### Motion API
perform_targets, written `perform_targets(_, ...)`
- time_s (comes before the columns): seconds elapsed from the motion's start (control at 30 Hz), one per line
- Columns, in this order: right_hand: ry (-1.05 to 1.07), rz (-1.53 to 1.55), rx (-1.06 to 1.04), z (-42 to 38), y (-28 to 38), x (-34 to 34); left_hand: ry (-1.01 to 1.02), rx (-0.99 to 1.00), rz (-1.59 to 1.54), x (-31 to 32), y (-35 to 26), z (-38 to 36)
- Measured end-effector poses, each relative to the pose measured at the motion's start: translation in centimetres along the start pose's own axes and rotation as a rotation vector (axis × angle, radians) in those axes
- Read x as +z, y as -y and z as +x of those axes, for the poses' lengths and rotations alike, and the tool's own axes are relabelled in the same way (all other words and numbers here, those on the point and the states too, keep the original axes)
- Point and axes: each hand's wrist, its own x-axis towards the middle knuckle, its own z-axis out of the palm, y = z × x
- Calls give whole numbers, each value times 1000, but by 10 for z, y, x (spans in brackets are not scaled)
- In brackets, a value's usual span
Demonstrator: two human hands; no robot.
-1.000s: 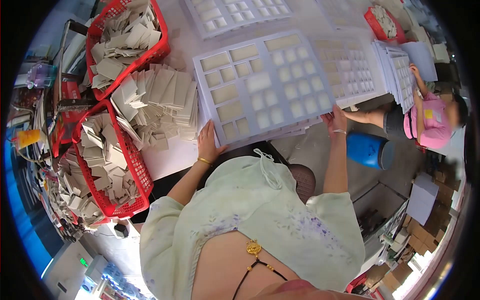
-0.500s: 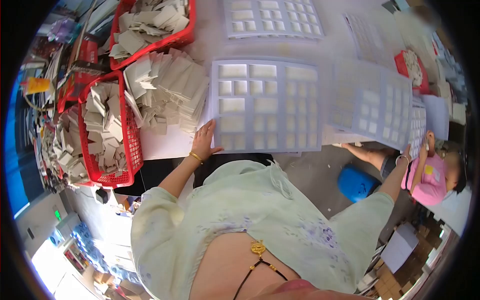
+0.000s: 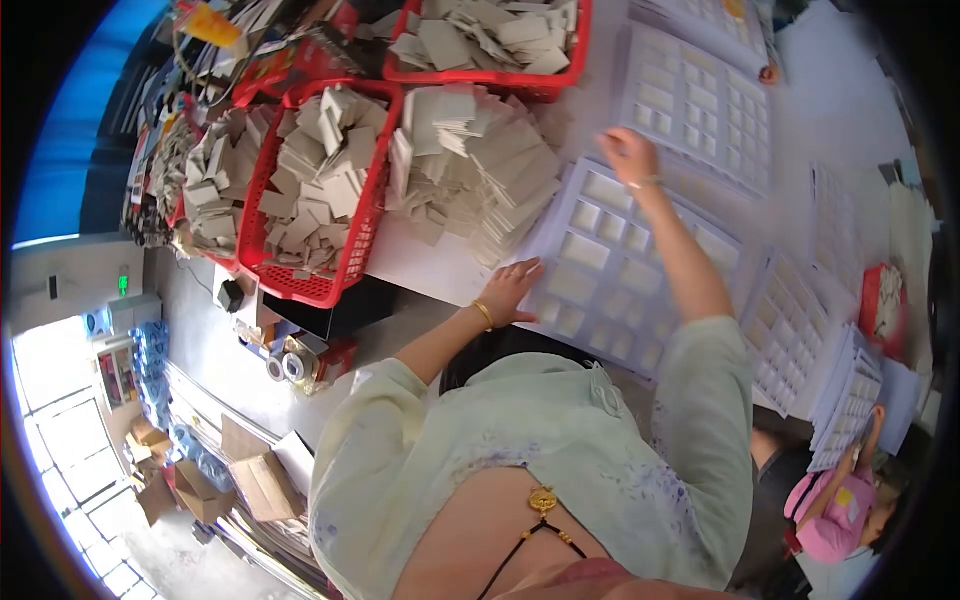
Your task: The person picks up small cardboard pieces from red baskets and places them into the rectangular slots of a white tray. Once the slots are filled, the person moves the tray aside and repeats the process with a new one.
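A white compartment tray (image 3: 636, 272) lies at the table's near side, with many rectangular cells. My left hand (image 3: 508, 290) rests at its left edge, fingers spread. Over the tray's upper edge, my right hand (image 3: 630, 157) is raised, its fingers bent and blurred by motion; whether it holds anything is unclear. A heap of pale flat pieces (image 3: 490, 170) is left of the tray. A second compartment tray (image 3: 700, 105) lies beyond, near my right hand.
Red baskets of pale pieces stand at the left (image 3: 372, 205) and top (image 3: 578, 55). More compartment trays (image 3: 785, 330) lie on the right, where a co-worker in pink (image 3: 838, 515) touches a stack. A small red basket (image 3: 882, 310) is at the far right.
My right hand has moved from the tray at the right to above the near tray. My left hand stays at the tray's left edge. The whole view has turned.
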Motion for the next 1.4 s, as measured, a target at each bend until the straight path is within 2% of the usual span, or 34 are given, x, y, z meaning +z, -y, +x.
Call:
perform_targets(0.03, 108, 24, 74, 19, 41, 29, -41, -19, -32, -2, -1, -1)
perform_targets(0.1, 310, -122, 90, 54, 99, 77, -150, -46, -122, -9, 0, -6)
perform_targets(0.17, 413, -404, 108, 81, 147, 115, -203, -106, -191, -19, 4, -15)
perform_targets(0.2, 462, -548, 116, 92, 162, 127, -230, -136, -228, -23, 8, -22)
perform_targets(0.3, 650, -711, 227, 116, 191, 152, -329, -161, -302, -28, 24, -45)
perform_targets(0.4, 827, -647, 245, 128, 203, 152, -353, -225, -354, -32, 39, -72)
perform_targets(0.43, 767, -647, 235, 128, 201, 153, -356, -246, -365, -33, 44, -78)
perform_targets(0.53, 850, -610, 245, 137, 194, 147, -354, -257, -388, -30, 59, -87)
perform_targets(0.63, 802, -514, 259, 139, 184, 132, -368, -192, -381, -31, 65, -82)
perform_targets(0.73, 1006, -417, 441, 139, 177, 98, -374, -114, -383, -37, 62, -69)
perform_targets(0.83, 549, -1, 245, 88, 110, 49, -355, -50, -422, -34, 56, -53)
perform_targets(0.9, 427, 7, 284, 52, 77, -9, -323, -23, -448, -30, 49, -40)
perform_targets(1.03, 309, -328, 336, -32, -25, -128, -293, 61, -387, -12, 35, -17)
perform_targets(1.13, 272, -600, 390, -100, -76, -201, -273, 83, -292, -1, 14, 0)
perform_targets(1.2, 288, -754, 406, -132, -100, -228, -253, 44, -243, 7, 4, 7)
perform_targets(1.27, 331, -908, 399, -155, -117, -237, -234, -18, -213, 19, -3, 12)
perform_targets(1.4, 483, -891, 445, -163, -132, -230, -281, -56, -184, 25, -17, 16)
